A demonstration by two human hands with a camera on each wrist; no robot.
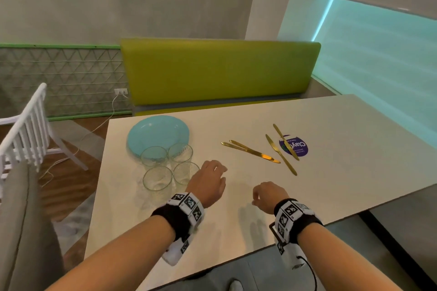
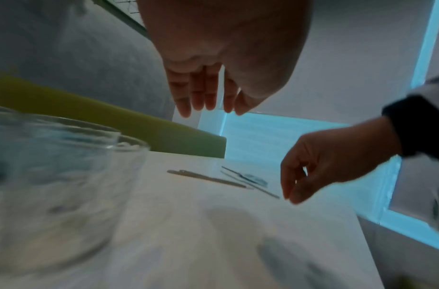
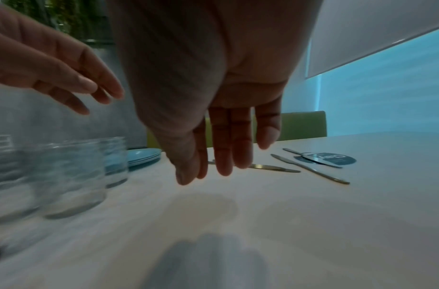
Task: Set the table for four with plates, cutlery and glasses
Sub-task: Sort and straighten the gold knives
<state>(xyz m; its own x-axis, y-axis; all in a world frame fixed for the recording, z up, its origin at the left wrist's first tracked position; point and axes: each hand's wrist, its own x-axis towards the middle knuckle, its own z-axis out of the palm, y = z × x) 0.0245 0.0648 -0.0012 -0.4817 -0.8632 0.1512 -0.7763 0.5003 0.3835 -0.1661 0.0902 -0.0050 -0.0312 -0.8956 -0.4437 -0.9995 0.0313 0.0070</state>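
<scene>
The desk [image 1: 331, 172] has a smooth, pale top with a soft matt sheen. The four knives [image 1: 281, 149] look like polished metal with a glossy gold finish. The glasses [image 1: 157, 178] are clear glass, finely ribbed on the walls. The stacked plates [image 1: 153, 132] are light blue, smooth and slightly shiny. A round sticker [image 1: 298, 149] with a glossy purple face lies flat under one knife. The bench back [image 1: 220, 71] is smooth, padded, yellow-green upholstery. The chair [image 1: 30, 130] is painted white.

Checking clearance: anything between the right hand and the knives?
Nothing: bare table between the right hand and the knives, per the head view.
</scene>
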